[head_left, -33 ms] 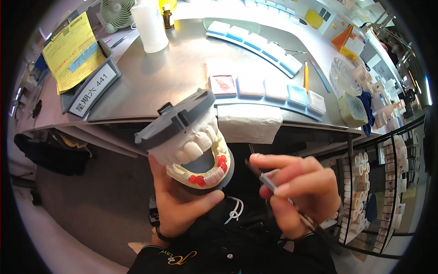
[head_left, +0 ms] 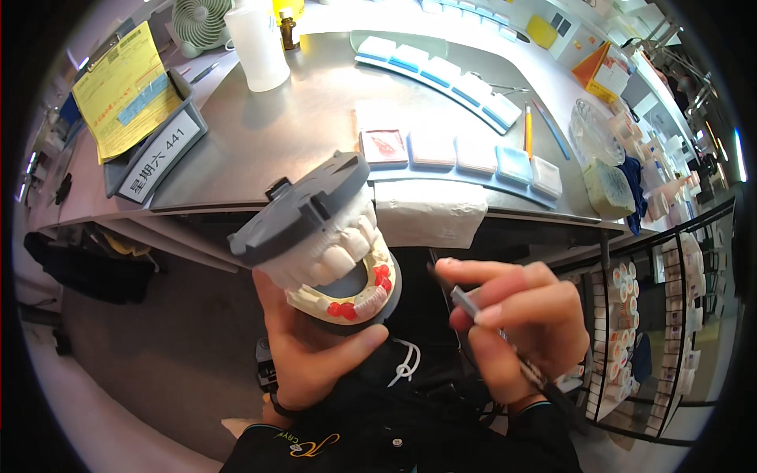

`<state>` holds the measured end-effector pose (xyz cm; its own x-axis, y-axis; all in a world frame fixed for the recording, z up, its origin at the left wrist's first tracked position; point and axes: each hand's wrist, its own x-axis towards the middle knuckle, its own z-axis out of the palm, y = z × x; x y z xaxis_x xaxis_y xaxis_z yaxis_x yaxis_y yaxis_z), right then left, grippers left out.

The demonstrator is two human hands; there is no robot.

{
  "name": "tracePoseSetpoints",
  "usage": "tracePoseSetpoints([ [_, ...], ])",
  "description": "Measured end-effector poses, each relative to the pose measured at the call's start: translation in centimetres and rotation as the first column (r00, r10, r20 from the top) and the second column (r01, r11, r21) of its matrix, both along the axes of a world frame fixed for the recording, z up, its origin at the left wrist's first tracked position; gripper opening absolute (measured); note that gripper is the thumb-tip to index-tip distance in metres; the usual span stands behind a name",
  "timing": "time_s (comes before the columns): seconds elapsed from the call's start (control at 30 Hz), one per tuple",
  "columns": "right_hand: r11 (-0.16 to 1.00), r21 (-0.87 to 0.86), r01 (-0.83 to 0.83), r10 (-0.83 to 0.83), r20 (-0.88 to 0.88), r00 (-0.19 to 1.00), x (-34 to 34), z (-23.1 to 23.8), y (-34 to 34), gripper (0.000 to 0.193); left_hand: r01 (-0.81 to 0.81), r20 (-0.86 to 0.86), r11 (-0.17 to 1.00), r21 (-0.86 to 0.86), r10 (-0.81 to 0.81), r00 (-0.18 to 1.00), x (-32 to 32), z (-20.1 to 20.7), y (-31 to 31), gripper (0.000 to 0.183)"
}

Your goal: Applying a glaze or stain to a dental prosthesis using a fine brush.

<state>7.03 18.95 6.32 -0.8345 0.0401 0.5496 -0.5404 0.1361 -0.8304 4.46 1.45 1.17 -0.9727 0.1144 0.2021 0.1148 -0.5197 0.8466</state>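
My left hand (head_left: 319,355) grips a dental model from below, with the thumb along the front of its lower base. The white upper cast (head_left: 331,252), mounted on a dark grey plate (head_left: 303,209), is tilted open above the cream lower cast (head_left: 317,304). Red wax teeth (head_left: 343,310) sit in two places on the lower arch, with a pale pinkish section (head_left: 370,300) between them. To the right of the model, my right hand (head_left: 524,323) pinches a slim pen-like tool (head_left: 465,300). Its dark tip points toward the model without touching it; fingers partly hide the shaft.
Two curved rows of padded blocks (head_left: 453,154) lie on the metal bench top (head_left: 260,142). A white cloth (head_left: 430,213) hangs over its front edge. A grey tray (head_left: 197,102) with yellow paper stands left, near a white bottle (head_left: 260,51). Racks of small tubs (head_left: 623,339) stand right.
The model has tipped and shifted very slightly left. My right hand and the tool have moved slightly upward; both holds are unchanged.
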Motion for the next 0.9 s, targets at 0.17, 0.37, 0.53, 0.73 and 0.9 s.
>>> tracePoseSetpoints([
  [0.17,1.000,-0.020,0.007,-0.001,0.294,0.956,0.4,-1.1,2.5,0.021,-0.226,-0.246,0.938,-0.263,0.161,0.956,-0.3,-1.1,0.7,0.098],
  [0.37,0.818,0.516,0.253,-0.472,0.353,0.808,-1.8,-7.2,6.3,0.029,-0.380,-0.488,0.814,-0.440,0.138,0.862,-0.7,-3.1,1.9,0.097],
  [0.53,0.995,-0.093,-0.042,0.080,0.454,0.887,-2.3,-7.6,4.8,0.033,-0.511,-0.556,0.711,-0.483,0.202,0.806,-1.5,-4.4,3.4,0.080],
  [0.73,0.855,-0.431,-0.288,0.479,0.446,0.756,-0.4,-7.0,6.1,0.068,-0.554,-0.676,0.653,-0.517,0.085,0.732,-2.4,-2.0,4.9,0.066],
  [0.9,0.851,-0.403,-0.337,0.503,0.443,0.742,-0.3,-5.8,5.9,0.079,-0.612,-0.721,0.576,-0.542,0.056,0.691,-2.9,-1.7,5.4,0.062],
])
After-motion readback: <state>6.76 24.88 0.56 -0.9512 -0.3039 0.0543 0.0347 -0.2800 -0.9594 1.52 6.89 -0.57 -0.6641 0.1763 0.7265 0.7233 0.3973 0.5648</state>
